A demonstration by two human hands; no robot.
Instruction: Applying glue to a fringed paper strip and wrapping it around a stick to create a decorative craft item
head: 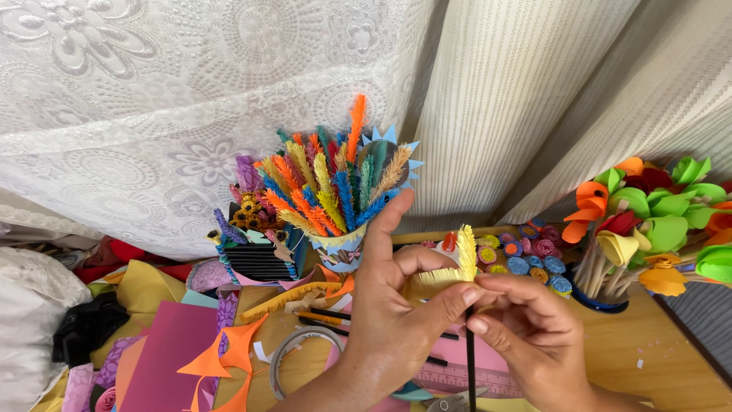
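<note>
My left hand (pixel 396 313) and my right hand (pixel 534 328) meet in the middle of the view over a wooden table (pixel 656 366). Together they pinch a fringed yellow paper strip (pixel 457 267) at the top of a thin black stick (pixel 470 358). The strip curls up above my fingertips. My left thumb and forefinger press the strip from the left. My right fingers hold the stick and strip from the right.
Behind my hands stands a cup (pixel 339 248) full of fringed paper stems in several colours. A pot of rolled paper flowers (pixel 648 221) is at the right. Small paper rosettes (pixel 534 255), a tape roll (pixel 293 355), coloured paper sheets (pixel 168 351), a pink ruler (pixel 457 378) and curtains surround them.
</note>
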